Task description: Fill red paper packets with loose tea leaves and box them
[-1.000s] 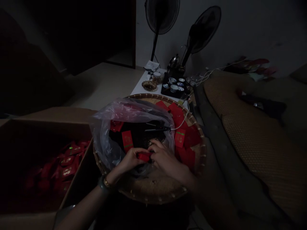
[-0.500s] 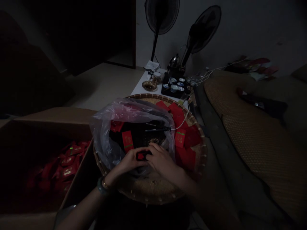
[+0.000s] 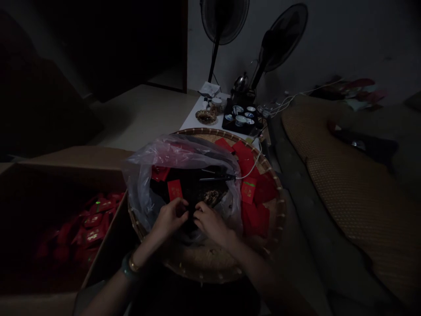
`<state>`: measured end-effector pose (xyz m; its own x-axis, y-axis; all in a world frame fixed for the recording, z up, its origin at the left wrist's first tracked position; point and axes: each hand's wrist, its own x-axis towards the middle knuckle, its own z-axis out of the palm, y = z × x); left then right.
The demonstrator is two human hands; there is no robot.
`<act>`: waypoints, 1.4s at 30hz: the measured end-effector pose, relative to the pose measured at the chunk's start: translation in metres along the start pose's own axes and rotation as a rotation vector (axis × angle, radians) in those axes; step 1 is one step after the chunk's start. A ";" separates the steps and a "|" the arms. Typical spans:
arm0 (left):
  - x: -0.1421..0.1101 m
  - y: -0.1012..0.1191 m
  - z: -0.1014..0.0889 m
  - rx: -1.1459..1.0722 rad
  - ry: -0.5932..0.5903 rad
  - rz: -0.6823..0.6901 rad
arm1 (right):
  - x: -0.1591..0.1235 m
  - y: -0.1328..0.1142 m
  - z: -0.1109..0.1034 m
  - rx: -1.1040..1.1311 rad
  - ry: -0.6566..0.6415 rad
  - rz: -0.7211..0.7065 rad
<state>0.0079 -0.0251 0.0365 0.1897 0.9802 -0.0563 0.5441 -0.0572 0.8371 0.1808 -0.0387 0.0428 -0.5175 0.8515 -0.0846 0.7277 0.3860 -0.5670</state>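
Note:
My left hand [image 3: 171,216] and my right hand [image 3: 210,223] face each other over the open clear plastic bag [image 3: 138,193], a small gap between their fingertips. Both have bent, pinching fingers; whatever is between them is too dark to make out. A red packet [image 3: 175,189] with gold print lies just beyond my left fingers. Dark loose material [image 3: 190,197] fills the bag, with a lighter brown clump [image 3: 210,196] near my right fingertips. Behind them rests a black two-armed tool [image 3: 217,177] with a white cord. The bag sits on a round woven bamboo tray [image 3: 210,263].
Red packets [image 3: 255,215] lie along the tray's right side. At left, a cardboard box [image 3: 75,153] holds several red packets [image 3: 95,221]. Beyond stand a white table [image 3: 190,123] with a black tea tray [image 3: 241,127] and cups, and two fans [image 3: 225,22]. A woven mat [image 3: 348,188] covers the right seat.
My hands have moved apart, opening a gap between the fingertips. The small red item seen between them earlier no longer shows. More of the brown clump is visible. The view has shifted slightly.

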 end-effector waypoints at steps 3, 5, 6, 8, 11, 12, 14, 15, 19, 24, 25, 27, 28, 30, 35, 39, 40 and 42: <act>0.003 0.001 0.000 -0.027 0.021 -0.016 | 0.007 0.012 -0.003 0.222 0.137 -0.065; 0.004 0.003 0.001 -0.032 0.047 -0.024 | 0.018 0.025 -0.006 0.266 0.275 0.014; 0.004 0.005 0.001 -0.028 0.063 -0.031 | 0.025 0.032 -0.006 0.239 0.326 0.075; 0.004 0.008 0.002 -0.018 0.091 -0.050 | 0.040 0.044 -0.005 0.150 0.231 0.099; 0.003 0.011 0.003 -0.026 0.106 -0.061 | 0.060 0.055 0.001 -0.012 0.021 0.069; 0.002 0.012 0.003 -0.036 0.109 -0.060 | 0.066 0.056 0.004 -0.068 -0.027 0.071; 0.001 0.014 0.003 -0.051 0.114 -0.051 | 0.074 0.055 0.008 -0.167 -0.088 0.088; 0.000 0.015 0.003 -0.055 0.117 -0.044 | 0.077 0.054 0.010 -0.202 -0.104 0.096; -0.001 0.017 0.003 -0.062 0.113 -0.020 | 0.083 0.053 0.013 -0.245 -0.109 0.122; -0.001 0.016 0.004 -0.048 0.104 -0.007 | 0.083 0.055 0.014 -0.245 -0.087 0.143; -0.001 0.015 0.004 -0.046 0.098 -0.005 | 0.082 0.056 0.014 -0.244 -0.078 0.145; -0.001 0.015 0.003 -0.036 0.088 -0.008 | 0.079 0.059 0.014 -0.202 -0.030 0.153; -0.001 0.014 0.003 -0.032 0.086 -0.011 | 0.077 0.061 0.014 -0.150 0.012 0.160; -0.001 0.012 0.003 -0.027 0.079 -0.015 | 0.073 0.067 0.014 0.032 0.111 0.198; 0.001 0.007 0.006 -0.053 0.053 -0.004 | 0.065 0.079 0.013 0.731 0.181 0.452; 0.002 0.009 0.007 -0.060 0.074 -0.001 | 0.056 0.079 0.003 0.999 0.176 0.501; 0.002 0.011 0.007 -0.063 0.079 -0.001 | 0.053 0.078 0.000 1.099 0.178 0.511; 0.002 0.014 0.006 -0.073 0.083 -0.005 | 0.048 0.075 -0.008 1.278 0.181 0.520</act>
<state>0.0211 -0.0246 0.0447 0.1172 0.9929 -0.0180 0.4834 -0.0412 0.8744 0.2139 0.0339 0.0025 -0.1816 0.8671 -0.4638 -0.1453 -0.4902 -0.8594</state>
